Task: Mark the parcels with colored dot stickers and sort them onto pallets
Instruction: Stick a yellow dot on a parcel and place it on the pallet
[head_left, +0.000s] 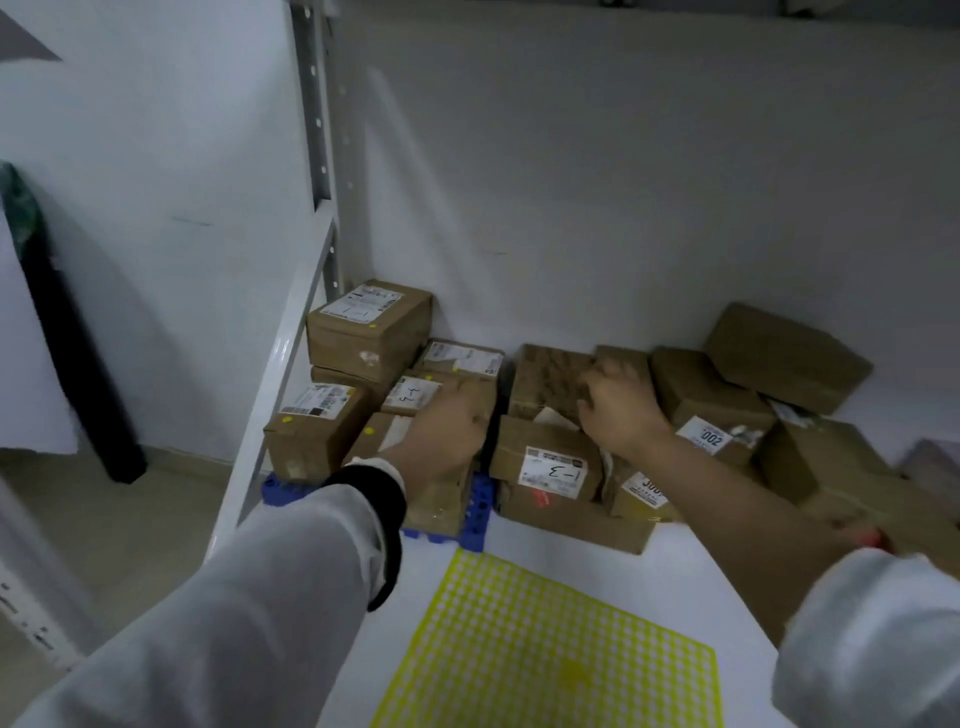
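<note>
- Sorting looks to be the step in hand: both hands reach into the brown parcels along the wall.
- Left hand (447, 431) lies over the stacked parcels (363, 343) on the blue pallet (480, 512), several of which bear a yellow dot (373, 326). Its fingers are hidden, so the grip cannot be told.
- Right hand (618, 410) is on the loose pile (727, 395) beside that pallet, just above the parcel marked 1-3 (550, 467). Blur hides whether it clasps anything.
- Yellow pallet (545, 649) lies nearer the person.
- Next move, I judge, calls for a firm hold on one box, lifted without toppling its neighbours.
</note>
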